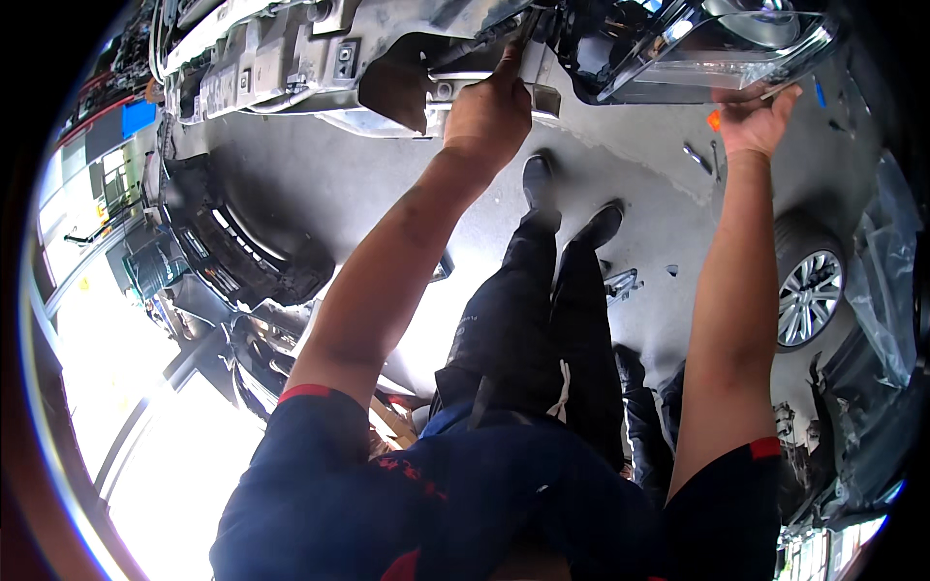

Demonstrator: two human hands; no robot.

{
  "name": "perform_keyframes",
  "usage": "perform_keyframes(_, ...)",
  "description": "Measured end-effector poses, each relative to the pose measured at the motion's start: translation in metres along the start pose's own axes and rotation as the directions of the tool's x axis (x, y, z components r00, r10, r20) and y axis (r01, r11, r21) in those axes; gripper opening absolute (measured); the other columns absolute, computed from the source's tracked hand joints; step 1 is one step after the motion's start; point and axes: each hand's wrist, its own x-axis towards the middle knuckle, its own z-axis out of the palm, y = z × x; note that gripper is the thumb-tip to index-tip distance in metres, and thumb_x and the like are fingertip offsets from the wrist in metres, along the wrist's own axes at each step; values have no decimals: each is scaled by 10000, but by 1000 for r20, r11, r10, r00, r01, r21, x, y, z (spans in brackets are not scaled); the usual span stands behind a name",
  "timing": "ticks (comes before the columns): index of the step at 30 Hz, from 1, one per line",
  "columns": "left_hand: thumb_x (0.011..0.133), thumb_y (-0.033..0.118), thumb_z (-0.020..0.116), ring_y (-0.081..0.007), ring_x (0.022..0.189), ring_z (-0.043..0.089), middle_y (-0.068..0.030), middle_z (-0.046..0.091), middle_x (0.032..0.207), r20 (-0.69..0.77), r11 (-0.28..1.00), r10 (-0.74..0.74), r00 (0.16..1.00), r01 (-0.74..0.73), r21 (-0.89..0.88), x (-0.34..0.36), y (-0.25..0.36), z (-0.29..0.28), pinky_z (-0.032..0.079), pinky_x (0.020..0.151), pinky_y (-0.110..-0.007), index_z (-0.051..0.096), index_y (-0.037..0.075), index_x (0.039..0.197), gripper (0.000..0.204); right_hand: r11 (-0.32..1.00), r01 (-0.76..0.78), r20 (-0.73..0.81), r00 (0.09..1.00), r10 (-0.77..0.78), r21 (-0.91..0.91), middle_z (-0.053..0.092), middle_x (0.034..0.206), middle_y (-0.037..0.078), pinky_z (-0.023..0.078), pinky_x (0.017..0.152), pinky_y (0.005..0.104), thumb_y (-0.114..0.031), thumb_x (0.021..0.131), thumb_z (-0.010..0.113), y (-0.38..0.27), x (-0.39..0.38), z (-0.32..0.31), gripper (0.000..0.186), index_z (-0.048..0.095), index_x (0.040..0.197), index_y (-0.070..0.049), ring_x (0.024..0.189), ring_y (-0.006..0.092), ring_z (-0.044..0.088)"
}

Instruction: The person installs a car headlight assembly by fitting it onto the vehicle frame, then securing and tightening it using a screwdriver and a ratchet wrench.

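A headlight with a clear lens and dark housing sits at the top right, at the front of a car body. My right hand grips its lower edge from below, palm up, with the thumb at the outer side. A small orange part shows beside that hand. My left hand is raised at the metal front frame, left of the headlight. Its index finger stretches up into the gap beside the housing; the other fingers are bent and partly hidden. What the fingertip touches cannot be made out.
A removed bumper lies on the floor at the left. To the right are a wheel, clear plastic sheeting and a wrench-like tool. A metal bracket lies near my feet. Another person's dark-trousered legs show behind me.
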Motion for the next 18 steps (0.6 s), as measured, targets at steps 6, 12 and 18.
perform_keyframes(6, 1003, 187, 529, -68, 494, 429, -25, 554, 889, 245, 705, -29, 969, 193, -682, 8, -11, -7, 467, 429, -241, 512, 146, 1472, 472, 1000, -20, -27, 999, 20, 9, 596, 1338, 64, 462, 1002, 581, -726, 951, 473, 1, -1, 0, 683, 533, 1387, -204, 1218, 346, 541)
perform_keyframes(12, 1081, 423, 484, -26, 499, 283, 88, 376, 703, 373, 800, -86, 924, 288, -527, 16, -8, -17, 167, 392, -164, 607, 345, 1124, 152, 1000, -12, -10, 1000, 11, -11, 608, 1332, 64, 488, 961, 551, -714, 972, 442, 4, -2, 4, 666, 539, 1385, -200, 1188, 327, 566)
perform_keyframes(18, 975, 238, 527, -394, 856, 725, -177, 716, 1137, -133, 416, 286, 949, 3, 909, 7, 16, 11, 576, 780, -472, 530, 203, 1466, 492, 1000, -23, -21, 1000, 23, 2, 641, 1278, 56, 507, 927, 535, -705, 983, 430, 2, -3, 3, 648, 561, 1362, -196, 1148, 323, 595)
